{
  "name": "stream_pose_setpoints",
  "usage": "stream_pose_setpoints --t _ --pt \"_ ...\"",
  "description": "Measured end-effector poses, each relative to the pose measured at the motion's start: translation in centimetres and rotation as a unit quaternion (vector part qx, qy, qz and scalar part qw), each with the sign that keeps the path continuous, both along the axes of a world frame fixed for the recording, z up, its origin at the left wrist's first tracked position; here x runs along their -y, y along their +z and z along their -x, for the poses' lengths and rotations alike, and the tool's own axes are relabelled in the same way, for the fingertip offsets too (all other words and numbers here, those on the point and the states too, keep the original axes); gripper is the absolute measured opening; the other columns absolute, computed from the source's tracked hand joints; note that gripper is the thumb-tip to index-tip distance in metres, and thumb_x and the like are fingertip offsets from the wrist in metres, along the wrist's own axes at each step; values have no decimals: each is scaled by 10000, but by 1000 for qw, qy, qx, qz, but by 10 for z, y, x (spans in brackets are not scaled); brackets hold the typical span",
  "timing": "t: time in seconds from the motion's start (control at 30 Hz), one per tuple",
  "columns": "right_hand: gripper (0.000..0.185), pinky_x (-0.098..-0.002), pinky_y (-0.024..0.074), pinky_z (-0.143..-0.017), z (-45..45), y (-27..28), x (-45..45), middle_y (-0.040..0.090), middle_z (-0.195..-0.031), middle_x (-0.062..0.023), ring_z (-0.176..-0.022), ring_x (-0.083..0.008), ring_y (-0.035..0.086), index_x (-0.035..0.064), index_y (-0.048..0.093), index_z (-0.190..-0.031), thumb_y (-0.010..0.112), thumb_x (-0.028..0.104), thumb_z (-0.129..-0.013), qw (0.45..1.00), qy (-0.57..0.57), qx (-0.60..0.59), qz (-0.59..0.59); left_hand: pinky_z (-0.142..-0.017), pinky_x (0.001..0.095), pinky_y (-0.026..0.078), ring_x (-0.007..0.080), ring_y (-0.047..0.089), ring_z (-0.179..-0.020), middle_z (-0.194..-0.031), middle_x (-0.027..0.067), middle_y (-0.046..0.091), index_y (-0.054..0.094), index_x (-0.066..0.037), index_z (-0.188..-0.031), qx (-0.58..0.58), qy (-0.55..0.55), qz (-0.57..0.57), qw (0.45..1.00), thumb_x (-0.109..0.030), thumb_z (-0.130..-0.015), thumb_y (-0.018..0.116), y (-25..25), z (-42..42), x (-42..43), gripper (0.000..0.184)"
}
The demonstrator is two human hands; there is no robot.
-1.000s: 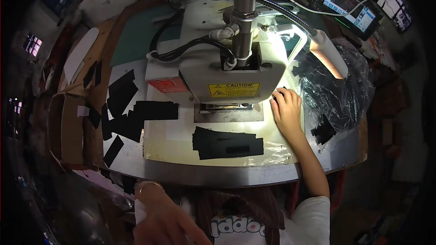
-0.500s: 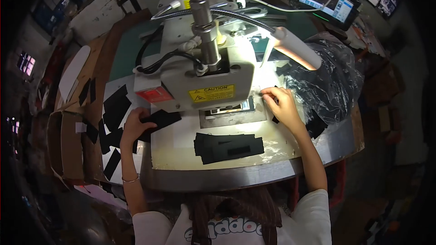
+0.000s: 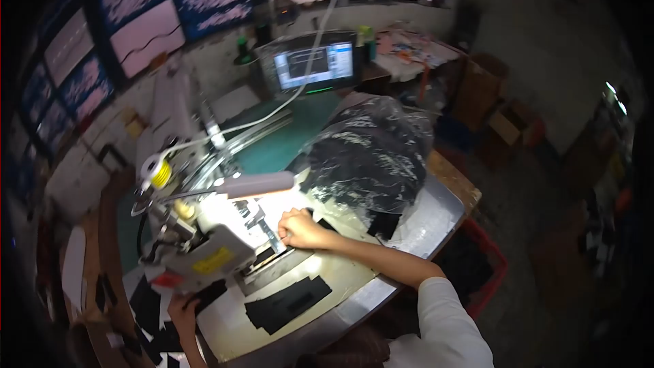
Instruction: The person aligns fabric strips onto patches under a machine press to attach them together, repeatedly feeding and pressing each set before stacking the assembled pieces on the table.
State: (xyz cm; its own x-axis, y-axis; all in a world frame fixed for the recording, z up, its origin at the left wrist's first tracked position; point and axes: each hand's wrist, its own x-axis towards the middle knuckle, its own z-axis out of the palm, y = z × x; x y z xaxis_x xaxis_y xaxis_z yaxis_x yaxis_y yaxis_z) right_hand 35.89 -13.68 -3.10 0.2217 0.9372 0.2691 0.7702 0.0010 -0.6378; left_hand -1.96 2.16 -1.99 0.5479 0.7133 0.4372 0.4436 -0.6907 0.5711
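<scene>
The head view is tilted and partly blurred. At the lower left, my left hand (image 3: pixel 181 315) has its fingers closed on a black fabric piece (image 3: pixel 212 292) beside the pressing machine (image 3: pixel 225 253). My right hand (image 3: pixel 300 230) is curled at the right side of the machine's metal plate (image 3: pixel 278 269), under bright lamp light. Whatever its fingers pinch is hidden. A stack of black fabric pieces (image 3: pixel 289 303) lies on the pale work board in front of the plate.
A clear plastic bag of black material (image 3: pixel 371 153) sits right of the machine. Above the plate hangs a lamp (image 3: pixel 257 184). A lit screen (image 3: pixel 313 65) stands behind. More black pieces (image 3: pixel 146 307) lie at left, and a red crate (image 3: pixel 480 266) is below the table's right edge.
The view has swung to the right, bringing the windows and the room's right side into sight. My right hand stays by the plate, its fingers now more curled; my left stays at the black piece.
</scene>
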Motion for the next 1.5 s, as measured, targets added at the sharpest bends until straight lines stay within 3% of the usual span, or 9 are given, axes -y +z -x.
stream_pose_setpoints --t 0.2,0.23,0.3,0.43,0.5,0.63,0.77,1.03,1.5 --pt "138 -426 456 -658 -10 38 45 593 -762 -194 -763 -399 587 13 508 -906 549 -44 -787 961 -150 -110 -207 -646 320 459 219 603 -698 -751 113 631 678 23 -857 -60 15 -287 956 -8 -685 699 -14 -2 0 176" --pt "144 -375 461 -626 -9 49 60 606 -751 -146 -691 -304 611 27 541 -944 545 -27 -812 951 -180 -92 -232 -707 343 463 224 592 -693 -741 108 621 681 10 -848 -59 13 -280 958 -86 -750 652 -9 -4 3 140" --pt "134 -352 461 -659 4 90 107 613 -802 -153 -742 -291 615 28 545 -968 547 17 -835 951 -164 -244 -95 -828 389 471 235 570 -681 -721 98 602 687 -17 -829 -59 8 -268 962 -241 -880 560 1 -7 8 263" --pt "247 -328 461 -705 52 45 125 596 -909 -98 -787 -261 592 64 552 -1061 598 58 -818 926 -20 -373 47 -812 383 454 301 601 -867 -931 160 658 691 -16 -955 -56 6 41 998 -158 -810 614 22 -8 16 216" --pt "353 -350 442 -798 79 16 121 543 -1046 -104 -956 -271 540 75 515 -1145 624 103 -810 992 -59 -12 -107 -821 377 453 296 610 -891 -981 169 661 685 -2 -953 -73 10 51 996 -162 -811 611 27 -8 15 226" --pt "363 -367 401 -881 84 18 110 518 -1109 -112 -1047 -294 485 64 485 -1193 589 135 -853 993 -32 -24 -116 -841 377 454 279 611 -924 -984 163 664 692 -23 -951 -63 16 73 995 -171 -824 607 34 -4 18 214" --pt "203 -345 438 -768 88 26 95 577 -908 -103 -905 -270 542 53 596 -1042 579 170 -876 991 9 -80 -109 -669 281 483 198 622 -744 -777 100 644 665 37 -825 -13 24 214 976 18 -739 686 31 2 16 91" --pt "246 -277 424 -517 103 41 75 575 -597 -58 -525 -112 514 16 669 -863 693 256 -814 971 4 -238 29 -696 229 492 92 609 -716 -773 30 677 680 3 -855 -3 -126 426 896 -75 -760 731 47 -73 83 133" --pt "244 -355 390 -537 11 20 26 503 -569 -119 -516 -227 481 -12 525 -691 657 163 -797 981 -81 -137 114 -873 393 422 304 494 -1004 -971 61 580 544 -28 -1032 -126 -134 83 979 46 -801 509 15 -89 80 246"
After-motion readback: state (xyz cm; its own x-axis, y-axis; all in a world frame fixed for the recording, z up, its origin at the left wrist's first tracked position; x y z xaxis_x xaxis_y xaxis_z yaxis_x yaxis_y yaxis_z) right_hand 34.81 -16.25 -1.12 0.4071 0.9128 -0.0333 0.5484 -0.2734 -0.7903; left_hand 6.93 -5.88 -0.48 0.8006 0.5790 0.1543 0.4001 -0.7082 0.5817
